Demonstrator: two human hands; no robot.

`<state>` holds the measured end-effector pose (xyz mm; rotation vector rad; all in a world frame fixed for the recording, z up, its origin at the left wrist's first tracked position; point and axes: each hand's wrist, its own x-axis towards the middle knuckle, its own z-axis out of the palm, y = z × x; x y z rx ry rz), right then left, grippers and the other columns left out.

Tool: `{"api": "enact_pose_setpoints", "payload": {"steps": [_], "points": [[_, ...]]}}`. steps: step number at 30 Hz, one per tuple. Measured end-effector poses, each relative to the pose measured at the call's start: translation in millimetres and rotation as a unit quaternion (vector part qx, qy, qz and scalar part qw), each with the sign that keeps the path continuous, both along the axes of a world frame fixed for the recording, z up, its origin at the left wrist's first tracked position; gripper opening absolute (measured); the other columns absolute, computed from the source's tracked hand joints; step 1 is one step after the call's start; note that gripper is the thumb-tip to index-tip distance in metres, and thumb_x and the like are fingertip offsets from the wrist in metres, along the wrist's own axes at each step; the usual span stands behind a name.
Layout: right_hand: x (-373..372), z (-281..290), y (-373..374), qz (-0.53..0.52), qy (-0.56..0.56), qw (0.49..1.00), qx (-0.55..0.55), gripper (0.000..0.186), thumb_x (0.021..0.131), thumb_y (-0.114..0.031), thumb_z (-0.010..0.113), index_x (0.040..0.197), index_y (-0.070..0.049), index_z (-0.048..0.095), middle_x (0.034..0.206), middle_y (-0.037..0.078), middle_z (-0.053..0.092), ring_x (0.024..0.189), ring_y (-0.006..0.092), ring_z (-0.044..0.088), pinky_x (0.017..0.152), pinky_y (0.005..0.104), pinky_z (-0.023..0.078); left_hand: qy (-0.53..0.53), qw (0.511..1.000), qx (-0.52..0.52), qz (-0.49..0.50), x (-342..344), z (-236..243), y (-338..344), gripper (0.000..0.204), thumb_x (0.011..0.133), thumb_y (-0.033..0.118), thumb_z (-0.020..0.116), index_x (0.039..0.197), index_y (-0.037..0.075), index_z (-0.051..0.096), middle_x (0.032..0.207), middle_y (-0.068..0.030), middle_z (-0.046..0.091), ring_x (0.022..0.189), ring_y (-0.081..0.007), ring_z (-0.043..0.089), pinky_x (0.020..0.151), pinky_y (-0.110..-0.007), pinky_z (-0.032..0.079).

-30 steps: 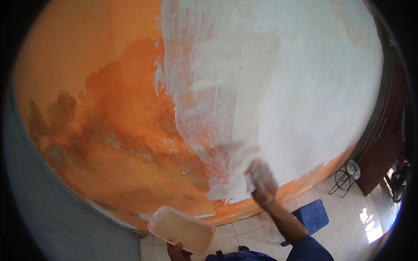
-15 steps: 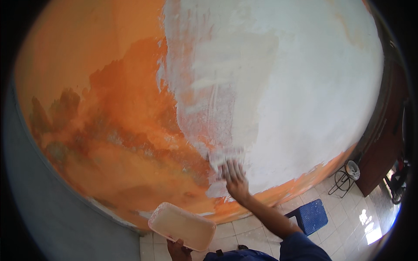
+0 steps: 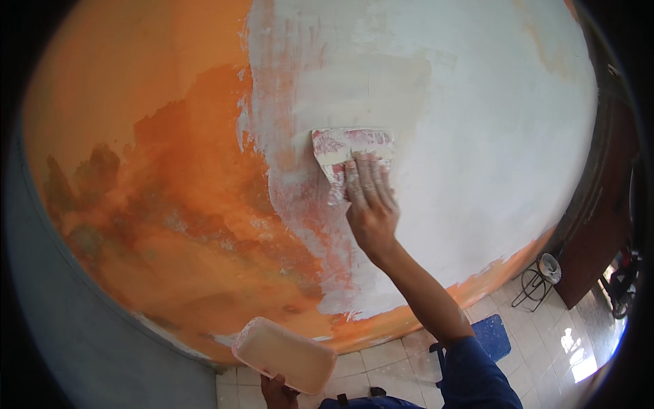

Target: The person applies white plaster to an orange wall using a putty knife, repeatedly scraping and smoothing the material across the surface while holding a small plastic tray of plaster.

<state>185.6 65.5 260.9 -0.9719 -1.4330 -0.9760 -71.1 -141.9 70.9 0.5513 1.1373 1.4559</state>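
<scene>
The fingers (image 3: 366,180) of the right hand (image 3: 373,221) lie close together, pressed along the face of a wide spreader (image 3: 332,144), which they hold; how the thumb sits is hard to make out. The spreader is under the fingertips and reaches past them above and to the left, its broad edge uppermost, against the wall (image 3: 490,143). Whitish paste smears its reddish surface and the fingers.

The left hand (image 3: 278,394), low in the view, grips 1 pale oblong tray (image 3: 243,335) by its near edge, with a digit showing over the rim; the rest of the grip is hidden beneath. The tray tilts, well apart from the spreader, and its inside looks cream-coloured.

Around the spreader the wall carries 2 main colours: mottled orange to the left, whitish coating to the right, with a streaky reddish band between. Beyond the right forearm, on the tiled floor (image 3: 381,354), stand a blue stool (image 3: 493,337) and a wire stand (image 3: 533,290) bearing a round container (image 3: 549,267).
</scene>
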Motion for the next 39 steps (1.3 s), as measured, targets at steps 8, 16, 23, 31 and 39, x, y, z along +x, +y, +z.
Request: {"api": "enact_pose_setpoints", "payload": {"steps": [8,16,23,31,39], "points": [[-11.5,-54.9,14.3,-0.015,-0.017,0.994,-0.106,0.055,0.073,0.006,0.05,0.128,0.006,0.045,0.136,0.024,0.041,0.127,0.0417,0.039,0.102,0.0504,0.036,0.002,1.0,0.002,0.016,-0.5,-5.1,-3.1,0.062,0.082,0.014,0.052,0.139,0.011,0.028,0.125,-0.0119,0.05,0.108,-0.0288,0.056,0.08,-0.046,0.055],[-3.7,-155.6,-47.4,0.09,-0.068,0.974,-0.197,0.041,0.076,0.0,0.052,0.116,0.003,0.056,0.125,0.022,0.052,0.121,0.0347,0.048,0.101,0.0483,0.04,0.017,1.0,-0.006,0.004,-1.5,-15.6,0.6,0.059,0.082,0.014,0.049,0.138,0.01,0.03,0.121,-0.0126,0.052,0.102,-0.0283,0.06,0.072,-0.042,0.057],[35.6,-25.5,-36.7,-0.004,0.043,0.996,0.075,0.035,0.076,0.008,0.057,0.11,0.003,0.062,0.112,0.019,0.062,0.11,0.0332,0.058,0.096,0.044,0.045,0.034,0.999,-0.006,0.001,-8.5,-6.0,-6.7,0.06,0.082,0.014,0.05,0.138,0.01,0.03,0.122,-0.0123,0.051,0.105,-0.0281,0.058,0.077,-0.043,0.056],[44.3,-126.2,19.6,-0.021,0.005,0.998,-0.065,0.043,0.076,0.01,0.053,0.118,0.004,0.056,0.125,0.022,0.053,0.12,0.0372,0.049,0.101,0.0477,0.039,-0.02,1.0,0.001,0.006,4.4,-4.0,-4.2,0.06,0.082,0.012,0.051,0.138,0.012,0.03,0.123,-0.0113,0.051,0.107,-0.0272,0.057,0.08,-0.044,0.055],[21.1,-248.0,-67.5,0.097,0.021,0.968,-0.232,0.031,0.07,0.006,0.054,0.099,0.0,0.064,0.105,0.015,0.065,0.104,0.0309,0.061,0.093,0.0435,0.047,-0.006,1.0,0.019,-0.003,-3.6,-11.0,-6.5,0.065,0.079,0.015,0.055,0.138,0.012,0.03,0.123,-0.0111,0.051,0.105,-0.0283,0.057,0.079,-0.044,0.055]]}}
